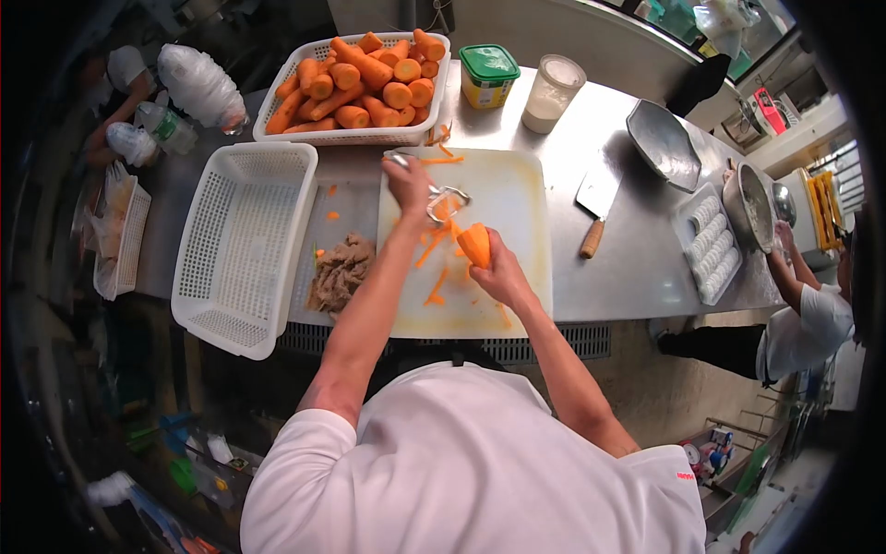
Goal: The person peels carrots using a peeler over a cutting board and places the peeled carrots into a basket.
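Observation:
My left hand [408, 187] is closed round the handle of a metal peeler [452, 193], its head just beyond my fingers over the cutting board. In my right hand [504, 273] is a carrot [474, 246] with a bare, bright orange surface, gripped at its near end. The peeler and the carrot are close together; whether they touch I cannot tell. Orange peelings [437, 292] are scattered on the white cutting board [526, 185] beneath both hands.
A white basket [268, 129] heaped with carrots [360, 78] stands at the back. Left of the board are an empty white basket [242, 157] and a brownish heap [343, 273]. A cleaver [598, 196], a green-lidded tub [489, 69] and a tray [709, 245] lie rightward. Another person [812, 323] works at far right.

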Demonstrator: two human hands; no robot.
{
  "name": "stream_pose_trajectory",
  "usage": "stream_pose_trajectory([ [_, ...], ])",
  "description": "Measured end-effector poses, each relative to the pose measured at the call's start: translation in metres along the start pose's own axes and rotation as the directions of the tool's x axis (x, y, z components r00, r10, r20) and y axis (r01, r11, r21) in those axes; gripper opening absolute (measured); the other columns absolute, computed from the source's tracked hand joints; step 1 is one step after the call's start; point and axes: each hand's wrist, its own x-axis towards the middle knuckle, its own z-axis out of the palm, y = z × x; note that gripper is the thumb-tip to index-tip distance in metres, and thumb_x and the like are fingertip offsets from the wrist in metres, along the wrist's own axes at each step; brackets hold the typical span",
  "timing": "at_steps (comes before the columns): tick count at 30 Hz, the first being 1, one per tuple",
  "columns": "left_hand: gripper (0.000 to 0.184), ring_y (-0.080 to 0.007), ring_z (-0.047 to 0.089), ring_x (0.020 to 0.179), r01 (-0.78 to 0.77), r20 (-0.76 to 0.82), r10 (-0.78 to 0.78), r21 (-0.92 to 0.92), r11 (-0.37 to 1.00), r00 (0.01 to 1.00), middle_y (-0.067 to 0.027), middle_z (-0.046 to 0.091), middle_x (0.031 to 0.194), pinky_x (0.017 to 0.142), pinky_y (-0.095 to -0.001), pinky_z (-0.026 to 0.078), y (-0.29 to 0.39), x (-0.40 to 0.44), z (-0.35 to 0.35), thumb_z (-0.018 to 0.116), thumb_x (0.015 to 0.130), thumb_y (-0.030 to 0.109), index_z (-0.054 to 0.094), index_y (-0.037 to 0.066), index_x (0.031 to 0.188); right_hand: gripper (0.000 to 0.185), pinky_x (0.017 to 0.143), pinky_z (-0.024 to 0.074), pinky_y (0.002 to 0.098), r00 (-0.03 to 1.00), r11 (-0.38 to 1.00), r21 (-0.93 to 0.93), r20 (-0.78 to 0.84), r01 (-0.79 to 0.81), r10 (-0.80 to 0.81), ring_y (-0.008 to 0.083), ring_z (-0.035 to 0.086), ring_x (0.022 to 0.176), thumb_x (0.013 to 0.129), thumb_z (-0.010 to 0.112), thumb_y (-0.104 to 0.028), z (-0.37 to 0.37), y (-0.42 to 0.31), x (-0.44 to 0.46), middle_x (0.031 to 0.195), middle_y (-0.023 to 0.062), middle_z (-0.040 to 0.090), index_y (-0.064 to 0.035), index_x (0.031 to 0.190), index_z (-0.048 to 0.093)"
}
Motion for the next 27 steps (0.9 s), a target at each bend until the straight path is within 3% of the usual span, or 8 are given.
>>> stream_pose_trajectory([
  [7, 0.027, -0.0245, 0.061, 0.055, -0.009, -0.09, 0.018, 0.097, 0.995, 0.996, -0.0123, 0.06, 0.068, 0.057, -0.0383, 0.051, -0.02, 0.006, 0.008, 0.056, 0.093, 0.023, 0.043, 0.0, 0.092, 0.064, 0.087, 0.0504, 0.0454, 0.982, 0.984, -0.096, 0.1, -0.149, 0.158, 0.0462, 0.063, 0.101, 0.077, 0.064, -0.009, 0.0, -0.002, 0.001, 0.109, 0.0287, 0.063, -0.0043, 0.136, 0.04],
  [10, 0.029, -0.0244, 0.06, 0.055, 0.059, -0.141, -0.046, 0.092, 0.994, 0.989, -0.013, 0.06, 0.068, 0.057, -0.0383, 0.051, -0.001, 0.031, -0.023, 0.057, 0.094, 0.025, 0.043, 0.0, 0.095, 0.059, 0.08, 0.0538, 0.0397, 0.993, 0.991, -0.052, -0.009, 0.12, -0.121, 0.0323, 0.068, 0.094, 0.081, 0.063, -0.007, -0.011, 0.004, -0.006, 0.111, 0.0175, 0.065, -0.0083, 0.135, 0.037],
  [12, 0.028, -0.0217, 0.06, 0.055, -0.015, -0.11, 0.025, 0.089, 0.996, 0.994, -0.0123, 0.06, 0.068, 0.055, -0.0361, 0.05, 0.016, 0.016, -0.026, 0.057, 0.093, 0.024, 0.042, 0.0, 0.095, 0.063, 0.061, 0.0527, 0.0334, 0.961, 0.619, 0.737, 0.251, -0.269, 0.119, 0.0209, 0.065, 0.076, 0.084, 0.061, -0.001, -0.019, -0.018, -0.014, 0.102, 0.0117, 0.063, -0.0127, 0.137, 0.028],
  [13, 0.026, -0.0201, 0.059, 0.055, -0.04, -0.055, 0.04, -0.001, 0.999, 0.998, -0.0119, 0.06, 0.068, 0.055, -0.0351, 0.05, 0.03, -0.003, -0.02, 0.056, 0.092, 0.022, 0.042, 0.0, 0.095, 0.063, 0.061, 0.0527, 0.0334, 0.961, 0.616, 0.74, 0.25, -0.27, 0.12, 0.0209, 0.065, 0.076, 0.084, 0.061, -0.001, -0.016, -0.014, -0.009, 0.102, 0.0117, 0.063, -0.0127, 0.137, 0.028],
  [18, 0.025, -0.0163, 0.059, 0.056, -0.041, 0.103, 0.043, -0.013, 0.999, 0.994, -0.0088, 0.059, 0.068, 0.052, -0.0335, 0.048, -0.003, 0.001, -0.001, 0.056, 0.093, 0.022, 0.04, 0.004, 0.098, 0.073, 0.044, 0.0382, 0.0245, 0.947, 0.762, 0.587, 0.304, -0.275, 0.107, 0.0098, 0.047, 0.053, 0.082, 0.061, 0.0, -0.004, -0.01, -0.002, 0.088, 0.008, 0.057, -0.0162, 0.141, 0.021],
  [19, 0.025, -0.0168, 0.061, 0.056, -0.036, -0.125, 0.035, 0.0, 0.999, 0.992, -0.0086, 0.059, 0.069, 0.052, -0.0339, 0.048, -0.003, 0.011, -0.006, 0.056, 0.093, 0.023, 0.04, 0.004, 0.097, 0.073, 0.044, 0.0382, 0.0245, 0.946, 0.761, 0.586, 0.307, -0.278, 0.108, 0.0098, 0.047, 0.053, 0.082, 0.061, 0.0, -0.004, -0.01, -0.007, 0.088, 0.008, 0.057, -0.0162, 0.141, 0.021],
  [22, 0.025, -0.0185, 0.061, 0.056, -0.073, -0.044, 0.07, -0.077, 0.994, 0.997, -0.0101, 0.06, 0.071, 0.053, -0.0357, 0.049, 0.015, -0.002, -0.008, 0.057, 0.091, 0.022, 0.041, 0.003, 0.098, 0.066, 0.045, 0.0395, 0.0243, 0.965, 0.863, 0.455, 0.236, -0.217, 0.118, 0.008, 0.048, 0.053, 0.082, 0.062, -0.002, -0.008, -0.009, -0.006, 0.087, 0.0036, 0.055, -0.0142, 0.139, 0.031],
  [27, 0.024, -0.0178, 0.058, 0.054, 0.056, -0.113, -0.061, -0.047, 0.997, 0.992, -0.0078, 0.057, 0.068, 0.056, -0.033, 0.05, 0.005, 0.003, -0.001, 0.056, 0.092, 0.021, 0.04, 0.004, 0.097, 0.063, 0.069, 0.0522, 0.0402, 0.975, 0.982, -0.043, -0.111, 0.186, -0.19, 0.0345, 0.066, 0.076, 0.078, 0.061, -0.006, 0.01, 0.008, 0.002, 0.094, 0.0197, 0.065, -0.0087, 0.137, 0.038],
])
